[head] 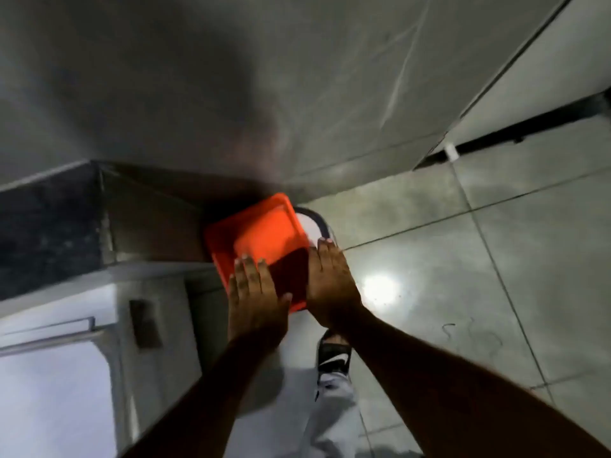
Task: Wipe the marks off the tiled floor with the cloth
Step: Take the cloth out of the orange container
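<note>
An orange square tub (pixel 261 233) hangs in front of me above the grey tiled floor (pixel 429 259). My left hand (pixel 254 292) presses flat against its near left side. My right hand (pixel 330 276) presses flat against its right side, so the tub is clamped between both palms with the fingers straight. A dark patch (pixel 291 272) lies inside the tub between my hands; I cannot tell whether it is a cloth or shadow. Thin dark scribble marks (pixel 469 335) show on a tile to the right. No cloth is clearly visible.
A white round object with a dark rim (pixel 314 223) sits just behind the tub. A white appliance (pixel 49 375) and a dark counter (pixel 43 226) stand at the left. My sandalled foot (pixel 334 355) is below the hands. A dark door track (pixel 529 127) crosses the upper right.
</note>
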Available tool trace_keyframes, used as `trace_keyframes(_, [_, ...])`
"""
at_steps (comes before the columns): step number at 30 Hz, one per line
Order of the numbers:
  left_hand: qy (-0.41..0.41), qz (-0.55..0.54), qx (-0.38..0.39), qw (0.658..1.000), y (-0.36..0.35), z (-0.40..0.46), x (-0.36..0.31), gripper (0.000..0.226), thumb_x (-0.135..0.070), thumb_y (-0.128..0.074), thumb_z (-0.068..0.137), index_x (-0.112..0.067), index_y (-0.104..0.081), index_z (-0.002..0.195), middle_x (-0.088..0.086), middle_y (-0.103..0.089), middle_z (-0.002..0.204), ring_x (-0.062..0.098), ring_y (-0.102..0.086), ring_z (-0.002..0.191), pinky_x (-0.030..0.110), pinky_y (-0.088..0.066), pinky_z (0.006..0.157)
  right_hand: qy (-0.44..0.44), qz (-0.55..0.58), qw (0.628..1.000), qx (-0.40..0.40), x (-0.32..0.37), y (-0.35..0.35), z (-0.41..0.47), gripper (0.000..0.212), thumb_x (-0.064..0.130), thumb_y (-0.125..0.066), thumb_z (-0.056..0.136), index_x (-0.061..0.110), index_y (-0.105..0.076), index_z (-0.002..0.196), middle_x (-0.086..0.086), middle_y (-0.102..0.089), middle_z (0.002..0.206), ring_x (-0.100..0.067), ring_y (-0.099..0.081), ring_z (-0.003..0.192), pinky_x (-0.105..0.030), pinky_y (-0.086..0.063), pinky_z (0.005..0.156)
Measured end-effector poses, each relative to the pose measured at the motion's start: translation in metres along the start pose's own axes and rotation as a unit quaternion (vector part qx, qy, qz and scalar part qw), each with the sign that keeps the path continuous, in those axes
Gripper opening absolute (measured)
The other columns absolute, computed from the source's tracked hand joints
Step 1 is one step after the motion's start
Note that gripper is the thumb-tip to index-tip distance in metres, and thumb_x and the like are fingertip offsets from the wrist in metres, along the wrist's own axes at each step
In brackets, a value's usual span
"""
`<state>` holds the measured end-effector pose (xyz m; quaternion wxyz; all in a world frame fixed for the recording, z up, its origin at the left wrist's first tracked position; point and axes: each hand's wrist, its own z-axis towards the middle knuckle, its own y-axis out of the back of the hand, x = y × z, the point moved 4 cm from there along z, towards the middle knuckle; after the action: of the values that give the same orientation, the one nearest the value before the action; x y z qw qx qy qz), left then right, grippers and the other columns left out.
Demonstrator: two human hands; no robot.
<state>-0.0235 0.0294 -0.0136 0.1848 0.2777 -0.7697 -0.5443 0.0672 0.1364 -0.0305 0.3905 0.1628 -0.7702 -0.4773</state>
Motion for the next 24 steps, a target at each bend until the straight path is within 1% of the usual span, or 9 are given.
trace_keyframes(4, [0.102, -0.096, 0.025, 0.99, -0.072, 0.031, 0.046, 0.078, -0.046, -0.032, 0.09, 0.009, -0.022, 0.145, 0.036, -0.023, 0.152, 0.048, -0.022, 0.143, 0.055, -0.023, 0.116, 0.009, 0.03, 0.998, 0.06, 0.012, -0.084, 0.031, 0.049, 0.004, -0.055, 0.089, -0.019, -0.044, 0.13, -0.043, -0.048, 0.132, -0.057, -0.046, 0.124, -0.062, -0.042, 0.102])
trace_keyframes(9, [0.195, -0.239, 0.107, 0.945, -0.137, 0.056, 0.069, 0.073, -0.033, -0.044, 0.094, -0.001, -0.01, 0.15, 0.027, -0.025, 0.155, 0.043, -0.029, 0.142, 0.053, -0.028, 0.115, 0.013, -0.004, 0.994, 0.105, 0.016, -0.136, 0.065, 0.051, 0.014, -0.029, 0.095, -0.019, -0.04, 0.133, -0.045, -0.042, 0.135, -0.059, -0.039, 0.128, -0.062, -0.035, 0.107])
trace_keyframes(11, [0.223, -0.283, 0.13, 0.924, -0.151, 0.065, 0.069, 0.07, -0.031, -0.045, 0.093, 0.001, -0.015, 0.148, 0.03, -0.036, 0.148, 0.046, -0.042, 0.131, 0.051, -0.039, 0.106, 0.026, -0.058, 0.988, 0.142, 0.009, -0.154, 0.079, 0.051, 0.017, -0.031, 0.101, -0.013, -0.027, 0.142, -0.04, -0.029, 0.148, -0.053, -0.025, 0.139, -0.059, -0.025, 0.115])
trace_keyframes(13, [0.251, -0.309, 0.133, 0.908, -0.16, 0.071, 0.064, 0.059, -0.027, -0.048, 0.093, 0.005, -0.032, 0.139, 0.031, -0.048, 0.137, 0.046, -0.049, 0.123, 0.048, -0.043, 0.099, 0.013, -0.09, 0.976, 0.197, 0.0, -0.168, 0.091, 0.061, 0.03, -0.039, 0.103, -0.003, -0.015, 0.148, -0.03, -0.02, 0.155, -0.045, -0.014, 0.145, -0.055, -0.018, 0.119])
trace_keyframes(15, [0.318, -0.342, 0.136, 0.874, -0.165, 0.076, 0.065, 0.049, -0.025, -0.057, 0.089, 0.004, -0.048, 0.127, 0.029, -0.058, 0.127, 0.043, -0.056, 0.115, 0.045, -0.047, 0.093, 0.022, -0.116, 0.975, 0.187, -0.002, -0.17, 0.096, 0.058, 0.033, -0.041, 0.101, -0.001, -0.024, 0.145, -0.028, -0.033, 0.149, -0.045, -0.028, 0.139, -0.053, -0.025, 0.116])
trace_keyframes(17, [0.381, -0.427, 0.138, 0.809, -0.169, 0.078, 0.066, 0.041, -0.013, -0.064, 0.082, 0.0, -0.055, 0.12, 0.027, -0.065, 0.119, 0.038, -0.064, 0.101, 0.043, -0.054, 0.085, 0.042, -0.128, 0.975, 0.177, 0.0, -0.166, 0.097, 0.045, 0.03, -0.043, 0.1, 0.0, -0.042, 0.133, -0.025, -0.05, 0.135, -0.042, -0.044, 0.127, -0.052, -0.032, 0.112])
trace_keyframes(20, [0.41, -0.557, 0.143, 0.707, -0.165, 0.079, 0.063, 0.055, 0.005, -0.057, 0.082, -0.01, -0.046, 0.134, 0.027, -0.063, 0.12, 0.039, -0.066, 0.096, 0.052, -0.057, 0.082, -0.002, -0.031, 0.982, 0.185, 0.0, -0.154, 0.095, 0.024, 0.029, -0.053, 0.095, 0.009, -0.062, 0.105, -0.013, -0.067, 0.108, -0.033, -0.062, 0.104, -0.045, -0.05, 0.096])
trace_keyframes(23, [0.418, -0.583, 0.141, 0.682, -0.151, 0.075, 0.059, 0.064, 0.006, -0.054, 0.089, -0.014, -0.034, 0.145, 0.023, -0.052, 0.128, 0.04, -0.062, 0.102, 0.042, -0.052, 0.072, -0.104, 0.136, 0.964, 0.204, -0.007, -0.144, 0.085, 0.02, 0.019, -0.067, 0.083, 0.014, -0.063, 0.101, -0.001, -0.064, 0.089, -0.027, -0.067, 0.097, -0.025, -0.053, 0.064])
trace_keyframes(24, [0.402, -0.591, 0.136, 0.686, -0.144, 0.072, 0.056, 0.058, 0.006, -0.053, 0.089, -0.012, -0.04, 0.143, 0.027, -0.054, 0.126, 0.037, -0.065, 0.093, 0.038, -0.052, 0.067, -0.121, 0.179, 0.957, 0.194, -0.007, -0.138, 0.078, 0.026, 0.016, -0.068, 0.081, 0.015, -0.062, 0.107, -0.001, -0.064, 0.094, -0.026, -0.065, 0.103, -0.025, -0.053, 0.067])
